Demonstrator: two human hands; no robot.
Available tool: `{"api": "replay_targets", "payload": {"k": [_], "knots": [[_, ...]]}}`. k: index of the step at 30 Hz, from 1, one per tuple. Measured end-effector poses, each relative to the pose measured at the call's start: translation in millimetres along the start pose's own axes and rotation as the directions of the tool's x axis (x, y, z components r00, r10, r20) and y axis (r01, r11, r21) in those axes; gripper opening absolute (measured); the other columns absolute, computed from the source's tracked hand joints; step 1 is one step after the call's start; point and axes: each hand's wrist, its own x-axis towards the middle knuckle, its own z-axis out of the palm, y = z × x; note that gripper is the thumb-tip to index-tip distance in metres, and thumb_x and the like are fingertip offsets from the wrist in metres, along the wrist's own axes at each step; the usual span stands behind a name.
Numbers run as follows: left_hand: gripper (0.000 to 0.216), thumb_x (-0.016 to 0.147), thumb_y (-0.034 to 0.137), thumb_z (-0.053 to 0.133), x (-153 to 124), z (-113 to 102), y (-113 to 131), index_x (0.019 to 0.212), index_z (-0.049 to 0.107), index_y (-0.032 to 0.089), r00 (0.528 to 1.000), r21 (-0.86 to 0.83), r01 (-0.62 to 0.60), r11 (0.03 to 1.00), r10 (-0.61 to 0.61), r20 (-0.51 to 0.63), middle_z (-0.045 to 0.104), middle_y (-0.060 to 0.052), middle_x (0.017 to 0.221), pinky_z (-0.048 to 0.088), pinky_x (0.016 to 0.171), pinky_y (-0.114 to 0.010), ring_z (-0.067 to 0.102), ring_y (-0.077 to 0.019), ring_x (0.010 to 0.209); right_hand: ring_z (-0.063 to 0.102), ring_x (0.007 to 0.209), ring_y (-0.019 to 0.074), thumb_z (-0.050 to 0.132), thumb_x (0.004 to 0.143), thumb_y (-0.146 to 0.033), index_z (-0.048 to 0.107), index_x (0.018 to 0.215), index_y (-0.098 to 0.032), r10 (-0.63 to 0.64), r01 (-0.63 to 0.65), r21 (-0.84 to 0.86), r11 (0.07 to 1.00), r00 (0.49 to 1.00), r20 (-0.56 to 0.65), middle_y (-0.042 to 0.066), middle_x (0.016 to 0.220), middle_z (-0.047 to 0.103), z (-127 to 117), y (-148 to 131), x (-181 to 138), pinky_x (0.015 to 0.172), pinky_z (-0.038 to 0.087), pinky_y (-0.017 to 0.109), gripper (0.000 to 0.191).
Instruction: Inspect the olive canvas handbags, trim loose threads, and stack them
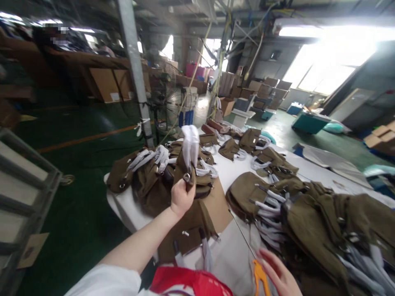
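My left hand is closed on an olive-brown bag, lifted above the pile, near a metal ring. A handle in white wrapping stands up above my fist. At the lower right, my right hand has its fingers stretched out along the orange handle of a tool. Its long, thin metal shaft points up and left; the exact kind of tool is not plain. Below my left hand, a brown bag flap with dark straps lies near the table's front edge.
Several olive-brown bags with white-wrapped handles lie heaped on the white-covered table, including a large pile at right. A cardboard sheet lies mid-table. Beyond stand a metal post, a fan and cartons. A metal rack is at left.
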Motion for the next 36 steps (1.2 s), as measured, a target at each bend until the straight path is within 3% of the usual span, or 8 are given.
{"api": "replay_targets", "payload": {"k": [3, 8, 10, 15, 18, 25, 32, 36], "knots": [[0.008, 0.080, 0.026, 0.060, -97.8, 19.6, 17.1, 0.080, 0.062, 0.018, 0.787, 0.228, -0.474, 0.851, 0.293, 0.543, 0.067, -0.011, 0.083, 0.050, 0.078, -0.036, 0.064, -0.0265, 0.086, 0.052, 0.129, 0.0294, 0.077, 0.060, -0.064, 0.057, 0.129, -0.026, -0.164, 0.163, 0.513, 0.843, 0.986, -0.043, 0.012, 0.138, 0.059, 24.4, -41.4, 8.5, 0.109, 0.041, 0.043, 0.081], [0.015, 0.082, 0.032, 0.064, -170.2, 30.2, 27.8, 0.087, 0.067, 0.019, 0.024, -0.148, -0.641, 0.753, 0.212, 0.977, 0.071, -0.009, 0.089, 0.052, 0.073, -0.032, 0.067, -0.0239, 0.084, 0.055, 0.053, 0.0116, 0.079, 0.062, -0.052, 0.062, 0.097, -0.020, 0.032, 0.018, 0.672, 0.741, 0.998, -0.062, -0.005, 0.059, 0.060, 51.4, -69.3, 45.9, 0.060, 0.051, 0.026, 0.050], [0.014, 0.086, 0.031, 0.059, -159.3, 25.4, 23.5, 0.083, 0.068, 0.020, 0.082, -0.104, -0.587, 0.803, 0.187, 0.979, 0.071, -0.008, 0.086, 0.052, 0.074, -0.032, 0.067, -0.0227, 0.081, 0.031, 0.037, 0.0054, 0.080, 0.061, -0.048, 0.062, 0.088, -0.018, 0.082, -0.027, 0.649, 0.760, 0.995, -0.055, -0.013, 0.044, 0.037, 45.1, -61.3, 43.9, 0.043, 0.037, 0.021, 0.044], [0.020, 0.091, 0.026, 0.049, -99.2, -0.3, 22.5, 0.100, 0.066, 0.018, 0.620, 0.076, -0.411, 0.908, 0.218, 0.754, 0.069, -0.010, 0.102, 0.050, 0.092, -0.040, 0.064, -0.0248, 0.098, 0.050, 0.050, 0.0086, 0.078, 0.069, -0.035, 0.071, 0.091, -0.013, -0.090, 0.005, 0.282, 0.959, 0.954, 0.287, -0.003, 0.060, 0.060, -0.7, -57.4, -1.8, 0.050, 0.041, 0.020, 0.032], [0.037, 0.084, 0.031, 0.063, -72.5, -14.0, 42.0, 0.118, 0.061, 0.017, 0.725, 0.001, -0.351, 0.936, 0.271, 0.633, 0.058, -0.014, 0.130, 0.036, 0.111, -0.046, 0.050, -0.0299, 0.125, 0.062, 0.073, 0.0163, 0.071, 0.076, -0.032, 0.073, 0.090, -0.013, -0.253, 0.260, 0.057, 0.964, 0.833, 0.491, 0.004, 0.083, 0.072, -25.4, -78.1, -27.3, 0.069, 0.049, 0.025, 0.024], [0.048, 0.038, 0.028, 0.092, -75.1, -13.7, 65.9, 0.081, 0.073, 0.020, 0.290, -0.133, 0.391, 0.911, 0.015, 0.957, 0.072, -0.006, 0.094, 0.052, 0.086, -0.037, 0.066, -0.0300, 0.092, 0.054, 0.055, 0.0144, 0.067, 0.075, -0.048, 0.068, 0.067, -0.014, -0.425, 0.397, 0.166, 0.903, 0.761, 0.490, 0.002, 0.061, 0.064, -43.1, -89.1, -43.9, 0.054, 0.044, 0.024, 0.036], [0.031, 0.054, 0.030, 0.087, -117.4, 4.4, 73.9, 0.079, 0.077, 0.016, -0.322, -0.055, 0.432, 0.900, 0.211, 0.923, 0.074, -0.003, 0.080, 0.051, 0.075, -0.032, 0.066, -0.0264, 0.079, 0.065, 0.082, 0.0228, 0.074, 0.068, -0.048, 0.068, 0.104, -0.017, -0.326, 0.285, 0.167, 0.944, 0.890, 0.319, 0.006, 0.094, 0.070, -52.6, -60.5, -44.1, 0.068, 0.054, 0.029, 0.048], [0.027, 0.058, 0.034, 0.085, -147.6, 16.6, 64.2, 0.072, 0.075, 0.013, -0.197, 0.189, 0.629, 0.754, -0.081, 0.977, 0.071, -0.005, 0.070, 0.049, 0.069, -0.033, 0.064, -0.0241, 0.068, 0.049, 0.129, 0.0305, 0.065, 0.079, -0.051, 0.055, 0.132, -0.020, -0.424, 0.411, 0.111, 0.905, 0.850, 0.312, 0.011, 0.139, 0.054, -64.5, -71.3, -57.1, 0.108, 0.041, 0.041, 0.062]]}}
